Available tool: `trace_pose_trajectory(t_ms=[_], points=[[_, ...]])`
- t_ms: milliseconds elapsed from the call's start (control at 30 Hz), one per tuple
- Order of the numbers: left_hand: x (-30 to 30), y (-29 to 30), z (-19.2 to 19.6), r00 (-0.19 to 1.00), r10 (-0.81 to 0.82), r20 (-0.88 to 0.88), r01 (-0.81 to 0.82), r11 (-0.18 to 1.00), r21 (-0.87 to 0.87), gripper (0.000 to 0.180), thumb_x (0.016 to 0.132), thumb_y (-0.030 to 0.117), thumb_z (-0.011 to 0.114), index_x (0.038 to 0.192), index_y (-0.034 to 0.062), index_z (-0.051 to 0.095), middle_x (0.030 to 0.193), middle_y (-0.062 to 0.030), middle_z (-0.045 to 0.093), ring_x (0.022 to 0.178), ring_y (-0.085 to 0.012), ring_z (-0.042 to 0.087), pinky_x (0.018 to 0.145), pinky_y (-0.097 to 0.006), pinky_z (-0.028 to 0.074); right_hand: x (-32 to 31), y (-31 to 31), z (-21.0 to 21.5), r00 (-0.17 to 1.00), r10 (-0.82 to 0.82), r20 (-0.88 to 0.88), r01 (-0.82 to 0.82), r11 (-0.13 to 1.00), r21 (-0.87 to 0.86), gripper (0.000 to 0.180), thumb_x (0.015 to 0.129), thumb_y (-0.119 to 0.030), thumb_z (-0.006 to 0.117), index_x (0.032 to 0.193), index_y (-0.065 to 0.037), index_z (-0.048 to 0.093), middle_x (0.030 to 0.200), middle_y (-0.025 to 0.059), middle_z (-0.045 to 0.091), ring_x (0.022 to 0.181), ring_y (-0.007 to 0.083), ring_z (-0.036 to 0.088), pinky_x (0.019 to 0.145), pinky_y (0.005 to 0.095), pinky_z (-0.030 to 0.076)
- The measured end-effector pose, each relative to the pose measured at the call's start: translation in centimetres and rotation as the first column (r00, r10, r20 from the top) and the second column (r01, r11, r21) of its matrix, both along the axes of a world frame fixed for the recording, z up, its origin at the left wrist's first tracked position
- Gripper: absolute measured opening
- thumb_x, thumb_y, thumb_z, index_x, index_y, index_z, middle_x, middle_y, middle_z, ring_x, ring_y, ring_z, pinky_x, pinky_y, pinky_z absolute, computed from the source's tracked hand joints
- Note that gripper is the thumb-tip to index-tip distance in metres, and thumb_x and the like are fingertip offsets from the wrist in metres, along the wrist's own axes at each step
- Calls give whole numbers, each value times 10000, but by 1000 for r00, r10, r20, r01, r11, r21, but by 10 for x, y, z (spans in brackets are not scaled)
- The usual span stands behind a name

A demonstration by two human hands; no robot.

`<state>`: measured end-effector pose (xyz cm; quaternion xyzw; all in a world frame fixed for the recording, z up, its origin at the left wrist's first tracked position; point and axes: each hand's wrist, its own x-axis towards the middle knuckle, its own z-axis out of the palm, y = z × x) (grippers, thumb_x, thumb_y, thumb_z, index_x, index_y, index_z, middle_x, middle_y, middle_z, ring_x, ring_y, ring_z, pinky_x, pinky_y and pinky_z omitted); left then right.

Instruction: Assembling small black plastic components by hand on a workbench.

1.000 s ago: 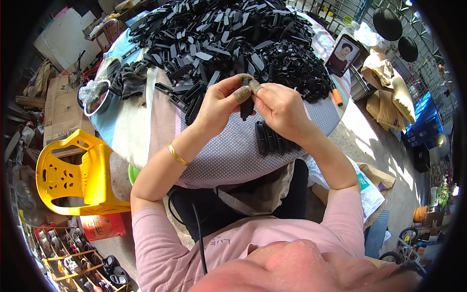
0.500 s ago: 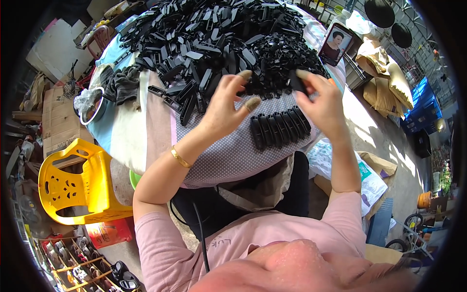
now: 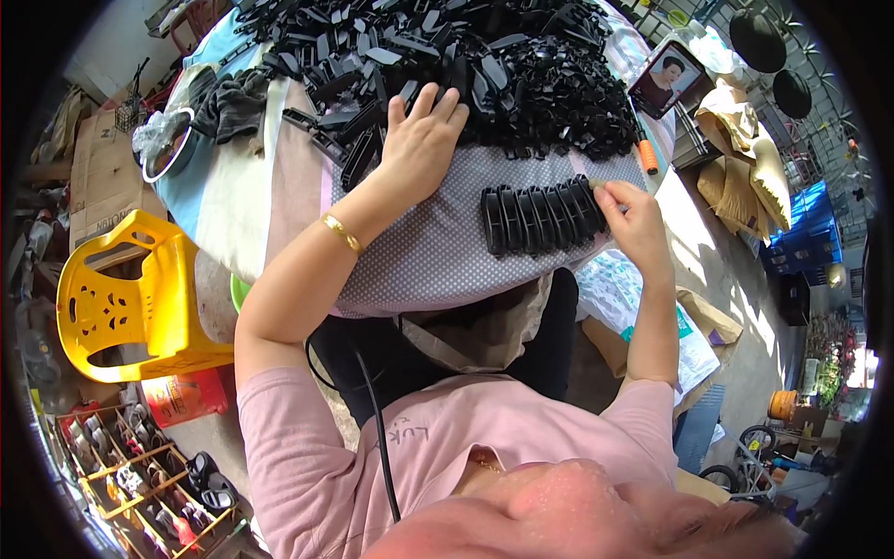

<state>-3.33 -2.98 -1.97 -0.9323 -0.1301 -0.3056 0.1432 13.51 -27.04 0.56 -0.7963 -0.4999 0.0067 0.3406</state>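
Note:
A big heap of black plastic parts [image 3: 382, 56] covers the far side of the cloth-covered table. My left hand [image 3: 421, 144] lies over the heap's near edge, palm down, fingers stretched out and slightly apart. Closer to me on the dotted cloth stands a neat row of long black plastic pieces [image 3: 535, 222], set side by side. At the row's right end, my right hand [image 3: 635, 222] pinches the last black piece between thumb and fingers. Smaller black parts [image 3: 568, 116] make up the heap's right portion.
An orange-handled tool [image 3: 648, 156] lies at the table's right edge, below a propped phone [image 3: 668, 79]. Dark gloves [image 3: 233, 102] and a bowl with a plastic bag [image 3: 172, 149] sit at the left. A yellow plastic chair [image 3: 140, 298] stands left of the table.
My right hand has come down from the small parts to the row's right end with a black piece. My left hand has moved slightly left, its fingers spreading onto the heap.

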Motion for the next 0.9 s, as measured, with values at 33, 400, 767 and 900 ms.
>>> trace_pose_trajectory(t_ms=[33,400,767,900], points=[[2,2,0,1000,4,-12,-4,1000,-7,286,761,78,535,1045,69,564,1080,-43,507,1118,-226,422,918,-451,291,2,3,2,999,11,41,-11,1000,22,179,826,-123,609,898,40,626,779,145,616,689,212,595,646,293,455],[-5,4,21,979,-184,85,198,958,-208,386,714,-36,592,1085,67,564,1096,-59,584,1138,-220,510,944,-362,373,35,69,0,947,159,278,-101,972,-210,151,751,-208,654,819,-76,679,797,101,606,803,281,605,708,375,481],[-7,-6,32,877,80,474,362,-757,-543,322,945,236,476,1134,-23,500,982,-123,599,901,-234,621,777,-370,529,13,68,22,979,189,-72,-181,978,107,174,764,-33,645,934,-4,623,882,95,644,729,163,626,651,258,481],[-11,-14,25,826,-141,545,309,-695,-649,409,933,234,486,1255,-15,443,1002,-122,587,928,-225,617,829,-367,517,-25,65,26,817,344,-463,-87,867,491,140,813,-1,632,951,24,636,859,36,628,723,99,595,674,212,488]])
